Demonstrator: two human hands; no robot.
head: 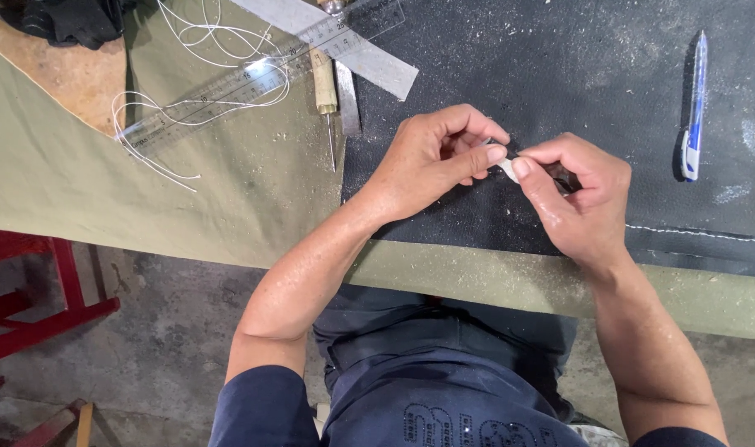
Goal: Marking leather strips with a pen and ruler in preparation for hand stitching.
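Matt dusty black mat (pixel 559 74) — olive cloth (pixel 228 190)

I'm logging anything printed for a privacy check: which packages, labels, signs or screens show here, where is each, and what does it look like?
No packages, signs or screens in view.
Clear ruler: printed scale marks, lying slantwise on the olive cloth at upper left, over white thread.
Pen: blue and white, on the dark mat at upper right, small print on the barrel.
Dark shirt: faint printed design, bottom centre.

pinched item: a small whitish piece (pixel 507 168) is showing between both thumbs, too small to identify
ruler (pixel 253 79): top edge is cutting it off
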